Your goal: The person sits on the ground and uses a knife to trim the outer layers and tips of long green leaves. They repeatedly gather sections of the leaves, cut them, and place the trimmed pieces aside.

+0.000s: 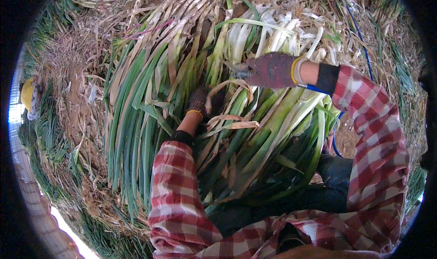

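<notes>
Checked shirt (246,238) is filling the foreground. Left hand (202,100) is resting among onion leaves (132,122), right hand (272,70) is lying over pale stalks (278,40); cannot tell either grip.

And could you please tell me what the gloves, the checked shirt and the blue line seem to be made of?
Gloves: probably knitted fabric, dull and soiled, with snug yellow-edged cuffs.
Checked shirt: woven cloth, perhaps cotton, matt, with soft creases.
Blue line: possibly smooth plastic, from its even colour; too thin to be sure.

Red-and-white checked sleeves (175,181), dark maroon gloves (273,71), green leaves (132,118), white stalks (240,40)
</notes>
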Available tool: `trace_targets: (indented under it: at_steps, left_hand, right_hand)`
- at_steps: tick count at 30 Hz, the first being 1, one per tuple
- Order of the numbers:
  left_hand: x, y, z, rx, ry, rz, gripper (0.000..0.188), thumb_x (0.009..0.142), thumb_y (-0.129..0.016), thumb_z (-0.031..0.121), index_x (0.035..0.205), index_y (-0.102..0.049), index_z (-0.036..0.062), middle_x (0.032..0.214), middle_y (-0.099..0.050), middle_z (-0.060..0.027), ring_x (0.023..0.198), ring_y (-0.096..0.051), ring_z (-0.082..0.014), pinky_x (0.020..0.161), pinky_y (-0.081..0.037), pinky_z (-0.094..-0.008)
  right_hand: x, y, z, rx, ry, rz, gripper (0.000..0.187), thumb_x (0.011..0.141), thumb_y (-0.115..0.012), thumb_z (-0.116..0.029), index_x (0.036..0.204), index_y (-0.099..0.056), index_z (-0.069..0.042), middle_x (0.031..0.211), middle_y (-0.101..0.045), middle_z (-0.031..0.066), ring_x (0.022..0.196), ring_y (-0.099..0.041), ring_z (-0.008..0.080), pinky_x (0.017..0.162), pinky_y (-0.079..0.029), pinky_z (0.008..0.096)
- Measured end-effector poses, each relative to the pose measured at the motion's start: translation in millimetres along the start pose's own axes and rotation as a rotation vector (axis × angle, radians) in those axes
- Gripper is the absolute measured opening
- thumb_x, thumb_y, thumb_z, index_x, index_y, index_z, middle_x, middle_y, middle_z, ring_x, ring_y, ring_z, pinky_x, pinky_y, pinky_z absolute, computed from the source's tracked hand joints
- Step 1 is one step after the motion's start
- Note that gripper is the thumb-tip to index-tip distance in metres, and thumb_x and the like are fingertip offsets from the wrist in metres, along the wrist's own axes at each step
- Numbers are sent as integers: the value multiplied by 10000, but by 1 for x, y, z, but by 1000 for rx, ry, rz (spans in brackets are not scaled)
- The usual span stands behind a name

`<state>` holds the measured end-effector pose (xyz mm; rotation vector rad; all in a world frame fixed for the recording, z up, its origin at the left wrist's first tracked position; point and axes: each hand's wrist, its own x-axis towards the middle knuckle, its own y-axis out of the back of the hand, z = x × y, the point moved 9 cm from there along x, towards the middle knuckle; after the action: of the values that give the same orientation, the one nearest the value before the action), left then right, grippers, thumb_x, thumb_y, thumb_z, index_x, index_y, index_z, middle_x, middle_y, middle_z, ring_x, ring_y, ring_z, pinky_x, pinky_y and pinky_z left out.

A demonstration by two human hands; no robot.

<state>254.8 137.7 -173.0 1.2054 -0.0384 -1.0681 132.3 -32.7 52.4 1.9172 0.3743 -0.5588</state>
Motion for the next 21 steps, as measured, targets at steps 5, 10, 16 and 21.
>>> trace_targets:
  at_steps: [5, 10, 16, 21]
  left_hand:
    - [16, -19, -72, -163, -36, 228, 394, 915, -561, 243, 1251, -533, 41, 1168, -630, -181, 1027, -591, -310, 912, -482, -401]
    - [-8, 2, -19, -178, -30, 220, 498, 903, -586, 259, 1336, -458, 48, 1291, -556, -223, 1141, -541, -372, 976, -443, -430]
    - [-23, 12, -21, -178, 91, 156, 430, 936, -545, 258, 1311, -543, 47, 1328, -563, -193, 1164, -564, -342, 990, -438, -408]
    - [-54, 43, 14, -98, 85, 63, 599, 857, -638, 343, 1370, -467, 86, 1309, -537, -255, 1158, -556, -422, 967, -460, -460]
  right_hand:
    - [55, 11, 22, 19, -55, 131, 430, 904, -549, -409, 1118, -599, -40, 862, -671, 225, 832, -652, 409, 782, -498, 487]
    - [79, 35, 55, -87, -90, 198, 451, 908, -530, -426, 1125, -601, -38, 1006, -674, 227, 917, -650, 410, 826, -502, 484]
    - [135, 37, 88, -238, -150, 223, 558, 920, -497, -444, 1213, -535, 29, 1167, -626, 255, 1042, -615, 428, 905, -472, 498]
    - [124, 35, 65, -240, -58, 235, 555, 917, -513, -421, 1228, -516, 39, 1043, -662, 247, 985, -636, 418, 849, -496, 490]
